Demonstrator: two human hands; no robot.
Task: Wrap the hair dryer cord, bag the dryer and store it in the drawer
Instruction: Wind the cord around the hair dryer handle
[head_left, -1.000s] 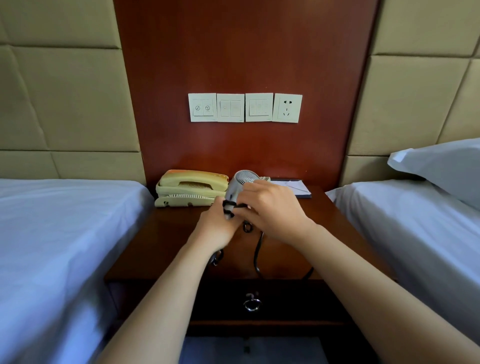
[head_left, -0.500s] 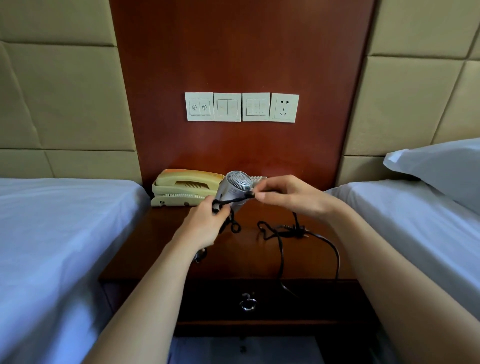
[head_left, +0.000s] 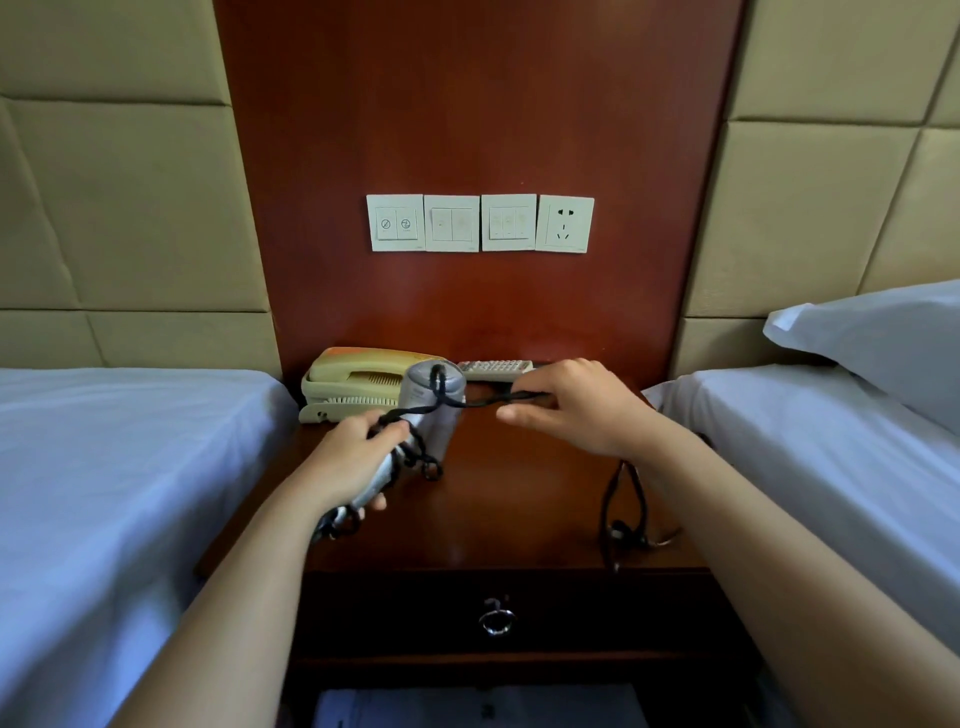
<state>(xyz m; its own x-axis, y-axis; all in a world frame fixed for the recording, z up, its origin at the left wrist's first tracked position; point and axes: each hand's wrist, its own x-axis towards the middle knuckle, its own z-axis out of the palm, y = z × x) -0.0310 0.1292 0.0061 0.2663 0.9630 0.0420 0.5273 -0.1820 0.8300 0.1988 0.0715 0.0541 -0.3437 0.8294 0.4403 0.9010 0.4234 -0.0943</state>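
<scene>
A small silver hair dryer (head_left: 435, 399) is held above the wooden nightstand (head_left: 498, 525). My left hand (head_left: 358, 457) grips its handle. Its black cord (head_left: 493, 399) loops once over the dryer's body and runs taut to the right. My right hand (head_left: 576, 405) pinches that cord there. The rest of the cord hangs below my right wrist, and its end lies on the nightstand top (head_left: 623, 530). The drawer (head_left: 498, 603) under the top is closed, with a metal ring pull (head_left: 497, 618). No bag is in view.
A cream telephone (head_left: 358, 384) and a remote control (head_left: 493, 368) sit at the back of the nightstand. Wall switches and a socket (head_left: 565, 223) are above. White-sheeted beds flank both sides, with a pillow (head_left: 883, 332) on the right one.
My right hand has pulled the cord out to the right and brought a turn over the dryer's body. The dryer has tilted, and the loose cord now hangs lower on the right.
</scene>
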